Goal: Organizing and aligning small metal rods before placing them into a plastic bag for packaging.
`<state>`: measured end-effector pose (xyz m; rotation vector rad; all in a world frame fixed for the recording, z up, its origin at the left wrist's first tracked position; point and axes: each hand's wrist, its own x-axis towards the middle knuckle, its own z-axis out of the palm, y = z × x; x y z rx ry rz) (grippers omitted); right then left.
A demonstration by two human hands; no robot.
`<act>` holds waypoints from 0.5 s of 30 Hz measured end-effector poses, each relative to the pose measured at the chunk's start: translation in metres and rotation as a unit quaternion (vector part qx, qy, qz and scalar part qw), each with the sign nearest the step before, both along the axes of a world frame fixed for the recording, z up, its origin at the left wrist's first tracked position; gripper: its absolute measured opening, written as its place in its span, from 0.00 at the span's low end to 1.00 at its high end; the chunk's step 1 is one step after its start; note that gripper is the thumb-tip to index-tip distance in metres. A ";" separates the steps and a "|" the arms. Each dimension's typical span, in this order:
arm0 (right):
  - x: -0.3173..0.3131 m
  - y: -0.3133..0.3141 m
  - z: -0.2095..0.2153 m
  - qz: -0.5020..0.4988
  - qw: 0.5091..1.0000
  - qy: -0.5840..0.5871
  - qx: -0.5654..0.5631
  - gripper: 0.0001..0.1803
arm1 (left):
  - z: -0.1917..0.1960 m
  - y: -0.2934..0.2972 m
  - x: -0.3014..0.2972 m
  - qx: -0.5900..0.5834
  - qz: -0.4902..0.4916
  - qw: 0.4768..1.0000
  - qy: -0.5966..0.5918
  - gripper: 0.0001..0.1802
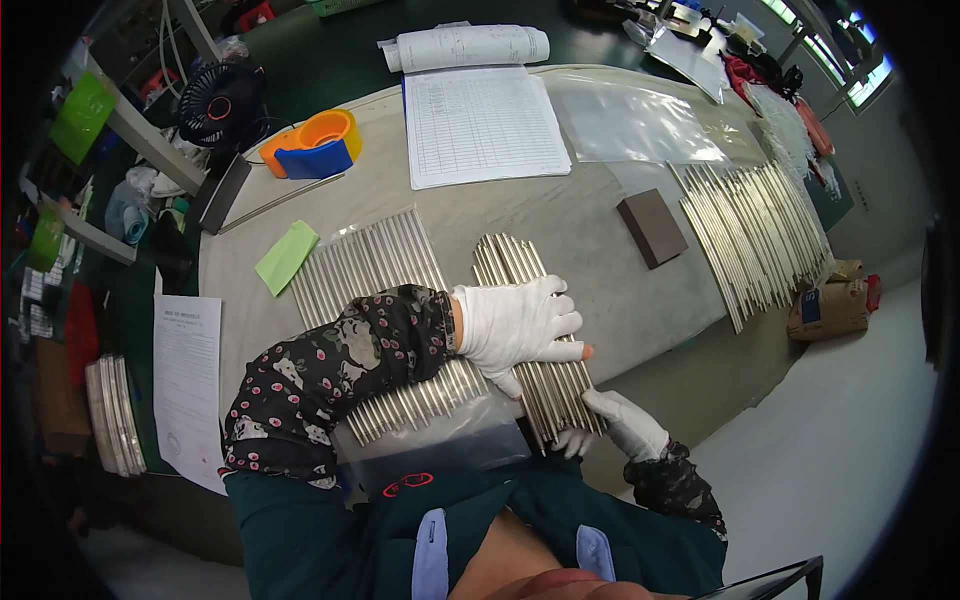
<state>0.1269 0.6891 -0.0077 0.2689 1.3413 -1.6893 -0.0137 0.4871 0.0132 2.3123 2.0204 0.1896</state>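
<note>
A bundle of thin silver metal rods (556, 392) lies side by side in front of me, one end at the table's near edge. My left hand (515, 325), in a white glove with one bare fingertip, lies flat across the middle of this bundle, fingers stretched to the right. At the near end, my gloved right hand (630, 424) grips the rod ends, its thumb at their right side and some fingers showing below. Under my left forearm a wider row of similar rods (375, 255) rests on clear plastic (440, 440); my patterned sleeve hides its middle.
A third pile of rods (755, 240) lies at the right, beside a dark brown block (652, 228). Farther back are a printed form (485, 125), clear bags (640, 120) and an orange-and-blue tape dispenser (318, 145). A green note (287, 257) touches the left row.
</note>
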 end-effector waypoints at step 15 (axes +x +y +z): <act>-0.037 -0.007 0.093 -0.119 0.972 0.168 -0.112 0.41 | 0.052 0.023 0.016 0.304 0.145 0.921 -0.193 0.19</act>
